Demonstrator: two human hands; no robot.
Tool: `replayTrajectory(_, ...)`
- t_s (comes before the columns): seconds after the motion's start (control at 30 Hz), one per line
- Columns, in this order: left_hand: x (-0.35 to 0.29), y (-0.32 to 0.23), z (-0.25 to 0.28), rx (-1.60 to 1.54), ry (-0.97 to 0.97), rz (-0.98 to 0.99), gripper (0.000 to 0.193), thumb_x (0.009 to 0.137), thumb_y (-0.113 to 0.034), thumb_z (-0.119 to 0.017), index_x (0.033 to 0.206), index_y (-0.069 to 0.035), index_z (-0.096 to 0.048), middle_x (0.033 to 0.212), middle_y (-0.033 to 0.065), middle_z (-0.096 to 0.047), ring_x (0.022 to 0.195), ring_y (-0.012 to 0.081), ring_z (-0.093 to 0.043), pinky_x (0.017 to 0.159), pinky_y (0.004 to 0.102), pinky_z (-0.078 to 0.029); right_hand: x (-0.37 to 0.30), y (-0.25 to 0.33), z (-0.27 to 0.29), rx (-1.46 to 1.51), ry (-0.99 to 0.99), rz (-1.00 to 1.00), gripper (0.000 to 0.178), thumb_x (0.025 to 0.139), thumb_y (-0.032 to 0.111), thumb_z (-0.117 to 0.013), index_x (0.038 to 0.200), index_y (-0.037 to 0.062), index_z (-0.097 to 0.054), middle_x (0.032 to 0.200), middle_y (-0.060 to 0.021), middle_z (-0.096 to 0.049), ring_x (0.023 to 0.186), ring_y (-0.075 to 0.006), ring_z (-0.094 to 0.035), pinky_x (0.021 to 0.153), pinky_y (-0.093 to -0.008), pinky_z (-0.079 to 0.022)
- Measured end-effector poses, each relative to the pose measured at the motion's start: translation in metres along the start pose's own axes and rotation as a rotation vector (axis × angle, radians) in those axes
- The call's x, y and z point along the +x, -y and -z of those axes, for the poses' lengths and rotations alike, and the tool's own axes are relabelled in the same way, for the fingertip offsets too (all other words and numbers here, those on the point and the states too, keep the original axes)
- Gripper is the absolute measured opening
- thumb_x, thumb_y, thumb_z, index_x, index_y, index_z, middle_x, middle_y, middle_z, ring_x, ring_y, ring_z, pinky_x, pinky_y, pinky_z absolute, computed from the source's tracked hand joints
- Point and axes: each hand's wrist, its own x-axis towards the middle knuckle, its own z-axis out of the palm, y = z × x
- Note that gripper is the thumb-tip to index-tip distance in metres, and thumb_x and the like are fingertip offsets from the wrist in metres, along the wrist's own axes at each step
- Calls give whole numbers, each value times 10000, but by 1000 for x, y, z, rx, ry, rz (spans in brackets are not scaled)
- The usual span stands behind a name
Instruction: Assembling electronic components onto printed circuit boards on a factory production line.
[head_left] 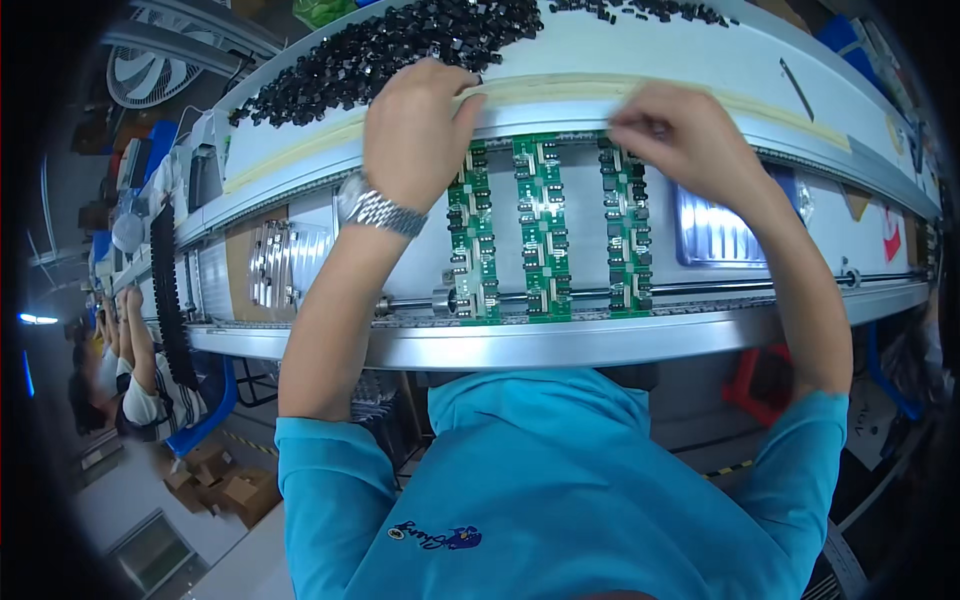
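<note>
Three long green circuit boards lie across the rails of the conveyor: a left board [481,240], a middle board [545,230] and a right board [626,230]. All carry small black parts along their edges. My left hand [412,130], with a metal watch [385,213] at its wrist, is above the far rail beside the heap of small black components [400,50]. Its fingers are curled, with a dark speck at the fingertips too small to name. Slightly blurred, my right hand [690,135] pinches its fingers by the right board's far end; what they hold is hidden.
A white shelf [640,50] beyond the conveyor bears the component heap and a few scattered parts. Clear plastic trays [290,262] lie left of the boards, and a blue-tinted tray [720,228] lies right. The metal front rail [560,340] runs before me. Other people's arms [130,330] show far left.
</note>
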Motion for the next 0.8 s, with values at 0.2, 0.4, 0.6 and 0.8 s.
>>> replayTrajectory(0.2,17,13,-41,287,2,-40,129,839,-104,-732,938,-25,-757,932,112,-708,843,285,-674,762,366,-550,111,-10,-55,-201,-133,20,244,893,196,-757,1065,27,-795,887,-89,-765,696,-168,-657,698,-303,-548)
replayTrajectory(0.4,17,7,-32,303,-96,-111,112,875,-75,-700,964,-29,-752,933,115,-712,804,248,-671,715,350,-547,125,-9,-49,-105,58,-107,157,889,35,-700,1014,-32,-767,915,-95,-757,759,-200,-685,730,-288,-572)
replayTrajectory(0.6,12,7,-11,-17,-92,-99,138,907,-43,-680,1015,15,-742,938,105,-722,725,167,-645,652,281,-533,71,-16,-22,-181,-32,-50,191,905,131,-747,1076,56,-789,959,-39,-742,746,-168,-660,731,-276,-560)
replayTrajectory(0.8,5,9,-25,-211,13,-6,150,885,-118,-739,1008,-36,-764,923,63,-721,668,185,-619,653,328,-523,49,-28,-19,-201,-101,0,169,927,93,-716,1081,49,-771,1027,-35,-722,795,-164,-662,759,-271,-560)
